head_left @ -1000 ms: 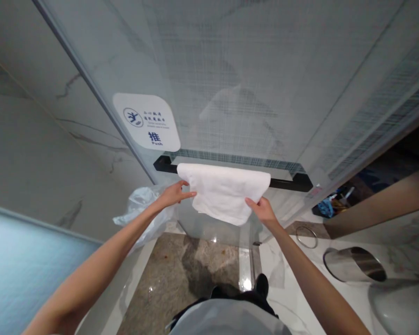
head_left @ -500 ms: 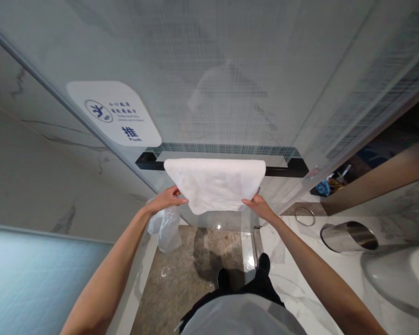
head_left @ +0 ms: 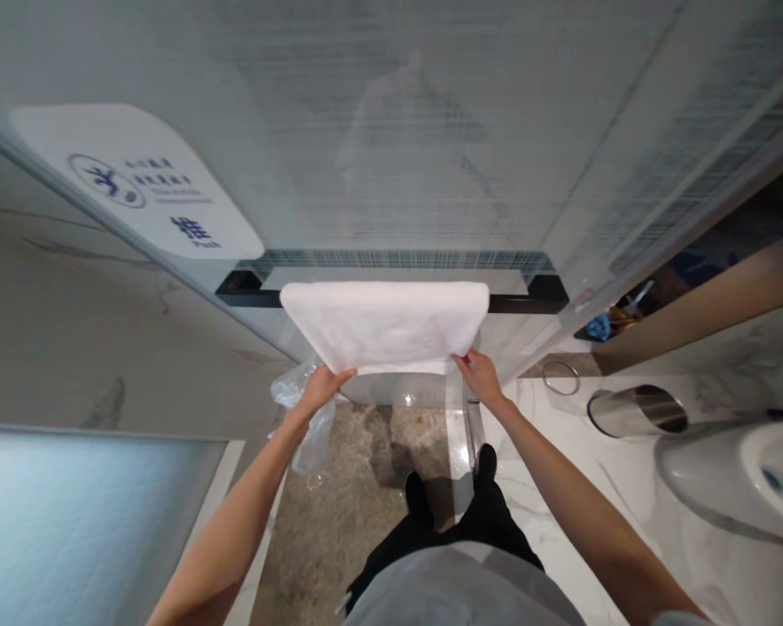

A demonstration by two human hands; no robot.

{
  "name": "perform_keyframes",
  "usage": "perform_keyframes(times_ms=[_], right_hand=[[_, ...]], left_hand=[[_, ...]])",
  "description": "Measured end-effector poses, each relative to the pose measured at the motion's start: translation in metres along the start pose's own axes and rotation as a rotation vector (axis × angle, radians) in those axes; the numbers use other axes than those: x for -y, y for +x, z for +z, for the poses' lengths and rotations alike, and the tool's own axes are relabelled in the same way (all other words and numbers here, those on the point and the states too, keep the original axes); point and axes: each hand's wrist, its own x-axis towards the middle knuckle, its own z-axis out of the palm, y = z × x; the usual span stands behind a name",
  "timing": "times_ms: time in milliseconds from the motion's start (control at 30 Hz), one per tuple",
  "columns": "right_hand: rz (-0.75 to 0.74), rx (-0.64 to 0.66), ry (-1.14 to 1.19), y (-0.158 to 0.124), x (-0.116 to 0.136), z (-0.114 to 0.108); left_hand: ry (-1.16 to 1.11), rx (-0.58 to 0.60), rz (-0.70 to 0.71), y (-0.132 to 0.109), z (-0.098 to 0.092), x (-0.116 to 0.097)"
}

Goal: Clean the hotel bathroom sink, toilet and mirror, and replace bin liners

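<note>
I have a white towel [head_left: 384, 326] pressed flat across the middle of the black bar handle [head_left: 248, 289] on a frosted glass door [head_left: 391, 130], with both ends of the bar showing past it. The bar seems to take the towel's weight, so I judge my hands are placed low to keep the cloth square and spread, not to carry it.

My left hand [head_left: 323, 391] is at the towel's lower left corner, with its fingers [head_left: 343, 375] lying against the bottom edge. My right hand [head_left: 481, 378] is at the lower right part of that edge, with its fingers [head_left: 460, 358] tucked at the hem. Neither hand looks clenched, but I cannot tell from this view whether either is actually pinching the cloth.

Up and to the left of the bar, a white push sign [head_left: 137, 183] is stuck on the glass. A clear plastic bag [head_left: 297, 417] hangs just past my left wrist, above the stone floor [head_left: 358, 443]. To my right, a marble bench [head_left: 548, 452] carries a steel ring [head_left: 559, 377], a stainless cylinder [head_left: 636, 411] and a white basin [head_left: 737, 469].
</note>
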Motion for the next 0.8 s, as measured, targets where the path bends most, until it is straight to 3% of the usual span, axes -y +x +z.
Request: perform_keyframes(times_ms=[67, 200, 267, 333, 400, 500, 567, 667, 733, 800], right_hand=[[0.085, 0.146, 0.101, -0.018, -0.003, 0.012], [0.098, 0.551, 0.429, -0.089, -0.027, 0.044], [0.106, 0.666, 0.694, -0.127, -0.053, 0.048], [0.204, 0.521, 0.868, -0.158, -0.092, 0.032], [0.354, 0.222, 0.871, -0.181, -0.141, -0.006], [0.476, -0.162, 0.755, -0.203, -0.217, -0.090], [0.479, -0.346, 0.620, -0.215, -0.263, -0.149], [0.533, -0.569, 0.455, -0.231, -0.326, -0.232], [0.638, -0.738, 0.476, -0.241, -0.369, -0.281], [0.738, -0.841, 0.610, -0.248, -0.412, -0.326]], left_hand=[[-0.011, 0.140, -0.034, -0.014, 0.036, -0.009], [-0.122, 0.580, 0.027, -0.067, 0.146, -0.061], [-0.237, 0.611, 0.081, -0.087, 0.200, -0.102], [-0.315, 0.491, 0.123, -0.092, 0.249, -0.150], [-0.294, 0.297, 0.154, -0.085, 0.296, -0.198], [-0.192, 0.061, 0.230, -0.069, 0.367, -0.266], [-0.127, 0.039, 0.305, -0.064, 0.415, -0.308], [-0.003, 0.110, 0.399, -0.059, 0.473, -0.358], [0.119, 0.132, 0.477, -0.047, 0.495, -0.382], [0.264, 0.136, 0.569, -0.027, 0.506, -0.400]])
